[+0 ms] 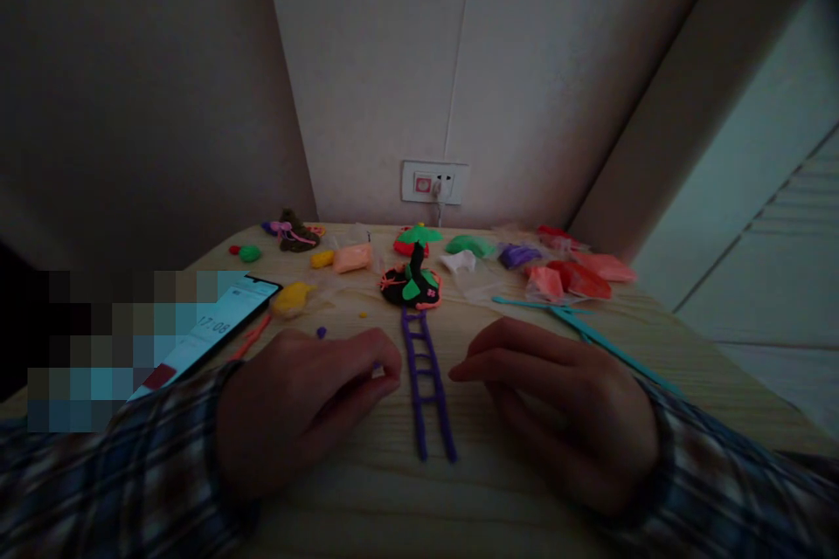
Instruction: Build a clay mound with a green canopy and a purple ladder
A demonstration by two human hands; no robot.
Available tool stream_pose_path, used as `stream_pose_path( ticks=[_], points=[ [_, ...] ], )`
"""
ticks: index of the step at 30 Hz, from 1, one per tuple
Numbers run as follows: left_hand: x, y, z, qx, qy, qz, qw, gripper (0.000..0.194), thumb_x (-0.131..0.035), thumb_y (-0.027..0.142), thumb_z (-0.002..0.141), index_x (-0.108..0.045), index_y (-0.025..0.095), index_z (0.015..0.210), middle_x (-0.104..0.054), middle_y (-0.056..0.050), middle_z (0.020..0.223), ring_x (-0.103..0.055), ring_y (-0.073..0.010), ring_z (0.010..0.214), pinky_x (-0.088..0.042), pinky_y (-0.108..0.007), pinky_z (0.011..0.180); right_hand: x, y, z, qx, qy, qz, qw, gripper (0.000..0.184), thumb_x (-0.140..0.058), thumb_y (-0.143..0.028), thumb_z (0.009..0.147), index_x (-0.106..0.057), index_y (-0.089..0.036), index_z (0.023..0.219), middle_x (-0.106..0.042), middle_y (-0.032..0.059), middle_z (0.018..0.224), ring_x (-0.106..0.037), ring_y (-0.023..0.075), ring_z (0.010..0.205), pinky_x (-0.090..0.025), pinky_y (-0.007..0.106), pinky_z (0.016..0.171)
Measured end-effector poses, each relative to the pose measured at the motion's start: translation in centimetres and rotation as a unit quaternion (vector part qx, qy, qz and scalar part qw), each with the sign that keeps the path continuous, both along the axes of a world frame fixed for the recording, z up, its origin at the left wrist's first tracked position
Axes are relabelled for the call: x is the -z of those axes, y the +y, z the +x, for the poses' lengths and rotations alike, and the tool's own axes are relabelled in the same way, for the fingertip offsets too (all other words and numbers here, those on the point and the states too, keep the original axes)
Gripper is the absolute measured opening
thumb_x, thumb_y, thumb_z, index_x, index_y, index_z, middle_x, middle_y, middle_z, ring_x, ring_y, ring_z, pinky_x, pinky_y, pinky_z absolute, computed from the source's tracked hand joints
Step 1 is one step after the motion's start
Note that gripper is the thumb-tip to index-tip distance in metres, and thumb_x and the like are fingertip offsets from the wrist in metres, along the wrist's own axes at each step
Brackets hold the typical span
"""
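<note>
A purple clay ladder [427, 400] lies flat on the wooden table [367, 498], with several rungs across its upper part and two bare rails at its lower end. Its top reaches a black clay base [393, 290] that carries a small palm tree [418, 255] with green leaves. Left of the ladder, my left hand [308, 397] is closed in a pinch, and a bit of purple clay [377, 365] shows at its fingers. My right hand [564, 402] rests just right of the ladder, fingers extended and slightly apart, holding nothing I can see.
A lit phone [216, 327] lies at the left, near an orange tool [253, 337]. Turquoise modelling tools [609, 345] lie behind my right hand. Bagged clay in yellow [293, 299], green [468, 245] and red [580, 279] lines the back. A plug sits in the wall socket [407, 183].
</note>
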State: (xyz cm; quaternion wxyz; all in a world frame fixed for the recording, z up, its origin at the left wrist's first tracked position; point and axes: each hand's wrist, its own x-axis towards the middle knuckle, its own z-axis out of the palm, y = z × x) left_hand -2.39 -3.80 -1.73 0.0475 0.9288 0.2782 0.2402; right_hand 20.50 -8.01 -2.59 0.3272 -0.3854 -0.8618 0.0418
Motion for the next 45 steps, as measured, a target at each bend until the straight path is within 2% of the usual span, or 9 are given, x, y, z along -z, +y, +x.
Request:
stream_pose_path(
  ticks=[5,9,15,19,23,29,39,45],
  points=[
    [-0.3,0.1,0.3,0.025,-0.006,-0.009,1.0,0.016,-0.039,0.018,0.089,-0.055,0.019,0.083,-0.061,0.005,0.07,-0.054,-0.0069,0.055,-0.04,-0.017,0.056,-0.1,0.2,0.1,-0.009,0.021,0.003,1.0,0.029,-0.041,-0.004,0.077,-0.063,-0.018,0.09,-0.062,0.0032,0.085,-0.06,0.0091,0.07,-0.049,0.018,0.064],
    [-0.4,0.3,0.2,0.008,0.007,-0.002,1.0,0.019,-0.039,0.02,0.09,-0.057,0.02,0.084,-0.064,0.002,0.076,-0.058,-0.0088,0.064,-0.043,-0.018,0.062,0.0,0.1,0.1,-0.009,0.028,0.003,1.0,0.028,-0.041,-0.005,0.078,-0.064,-0.019,0.088,-0.062,0.0024,0.084,-0.059,0.0088,0.068,-0.048,0.018,0.063],
    [-0.1,0.6,-0.8,-0.033,0.025,0.127,0.991,0.02,-0.04,0.025,0.093,-0.059,0.023,0.089,-0.067,0.004,0.08,-0.061,-0.0111,0.071,-0.043,-0.022,0.067,0.0,-0.3,0.1,-0.009,0.032,0.002,0.999,0.027,-0.04,-0.007,0.08,-0.063,-0.019,0.086,-0.063,0.0038,0.084,-0.058,0.0097,0.065,-0.048,0.019,0.06],
    [-0.1,1.0,-0.9,-0.07,0.064,0.159,0.983,0.021,-0.038,0.025,0.093,-0.058,0.02,0.089,-0.066,0.001,0.074,-0.059,-0.013,0.064,-0.042,-0.025,0.061,0.0,-0.4,0.0,-0.01,0.033,-0.001,0.999,0.026,-0.041,-0.008,0.079,-0.064,-0.02,0.083,-0.063,0.0031,0.082,-0.059,0.0094,0.064,-0.047,0.018,0.057],
    [-0.1,1.2,-0.6,-0.084,0.096,0.123,0.984,0.019,-0.039,0.022,0.091,-0.056,0.018,0.083,-0.061,0.001,0.069,-0.054,-0.0115,0.059,-0.037,-0.023,0.053,0.0,-0.4,-0.1,-0.01,0.033,-0.002,0.999,0.027,-0.04,-0.009,0.079,-0.064,-0.02,0.082,-0.063,0.0033,0.082,-0.059,0.0095,0.062,-0.048,0.018,0.056],
    [-0.5,1.2,-0.4,-0.068,0.07,0.081,0.992,0.022,-0.038,0.02,0.091,-0.058,0.017,0.083,-0.061,-0.001,0.08,-0.055,-0.0124,0.073,-0.039,-0.022,0.059,-0.1,-0.3,0.0,-0.007,0.033,0.008,0.999,0.026,-0.041,-0.008,0.079,-0.064,-0.02,0.083,-0.063,0.0029,0.082,-0.06,0.0096,0.063,-0.049,0.018,0.058],
    [0.0,1.7,-0.7,-0.053,0.061,0.097,0.992,0.028,-0.038,0.021,0.092,-0.064,0.017,0.084,-0.061,-0.003,0.084,-0.055,-0.0122,0.075,-0.044,-0.022,0.066,0.0,-0.1,0.1,0.006,0.024,0.02,0.999,0.029,-0.04,-0.007,0.078,-0.065,-0.02,0.083,-0.063,0.004,0.082,-0.061,0.011,0.065,-0.051,0.02,0.06],
    [-0.5,1.0,-0.8,-0.048,0.086,0.1,0.99,0.028,-0.037,0.018,0.091,-0.065,0.017,0.091,-0.061,-0.004,0.091,-0.057,-0.0141,0.081,-0.047,-0.025,0.07,-0.2,0.0,0.3,0.012,0.02,0.031,0.999,0.029,-0.039,-0.006,0.078,-0.065,-0.02,0.083,-0.063,0.0038,0.082,-0.061,0.0104,0.067,-0.05,0.019,0.062]
  ],
)
